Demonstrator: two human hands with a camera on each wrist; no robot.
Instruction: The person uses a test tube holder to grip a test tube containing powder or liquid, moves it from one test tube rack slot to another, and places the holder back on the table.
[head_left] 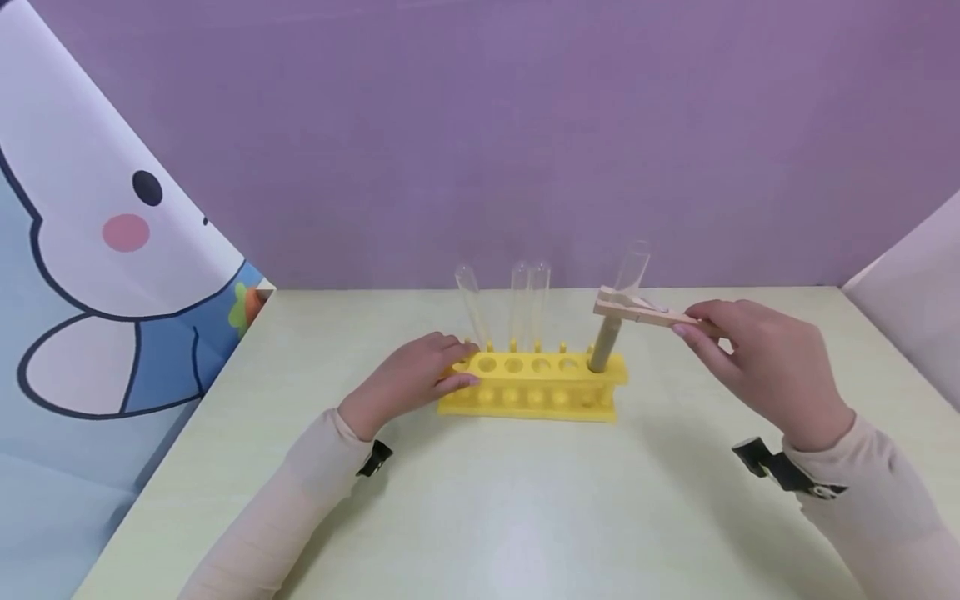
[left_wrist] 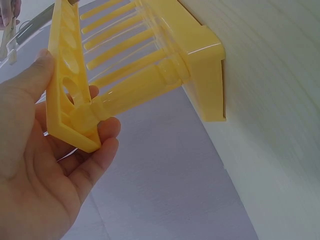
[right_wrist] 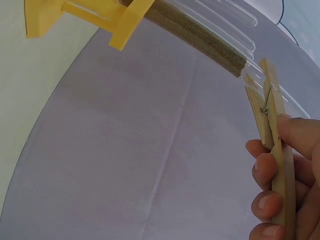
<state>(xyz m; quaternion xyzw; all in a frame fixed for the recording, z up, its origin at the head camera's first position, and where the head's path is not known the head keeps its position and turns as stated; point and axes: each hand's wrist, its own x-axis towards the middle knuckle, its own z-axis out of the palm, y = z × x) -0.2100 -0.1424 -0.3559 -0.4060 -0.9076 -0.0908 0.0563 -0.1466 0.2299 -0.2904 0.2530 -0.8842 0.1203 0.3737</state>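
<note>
one yellow test tube rack (head_left: 534, 385), plastic, standing on the pale worktop (head_left: 525, 508) near its middle; top plate with a row of round holes, short pegs along the back edge.

left hand (head_left: 416, 379): at the left end of the rack, fingers curled round the end of the top plate and holding it; in the left wrist view the thumb (left_wrist: 31, 82) lies on the upper face of the plate and the fingertips (left_wrist: 102, 137) press its edge from below.

three clear empty test tubes (head_left: 517, 302): upright to slightly tilted, standing in the back of the rack, left of centre to centre.

one sand-filled test tube (head_left: 609, 337): in the hole at the right end of the rack, leaning slightly to the right; lower part filled with brownish grainy matter, upper part clear.

one wooden clamp (head_left: 641, 311): clothes-peg type with metal spring, its jaws closed round the sand-filled tube above the fill line, handle pointing right, away from the rack.

right hand (head_left: 761, 362): right of the rack, thumb and fingers pinching the handle end of the wooden clamp; right wrist view shows the fingertips (right_wrist: 265, 172) wrapped against the clamp's side.

backdrop behind the rack: purple wall (head_left: 525, 125); cartoon printed panel (head_left: 97, 250) far left of the rack.
</note>
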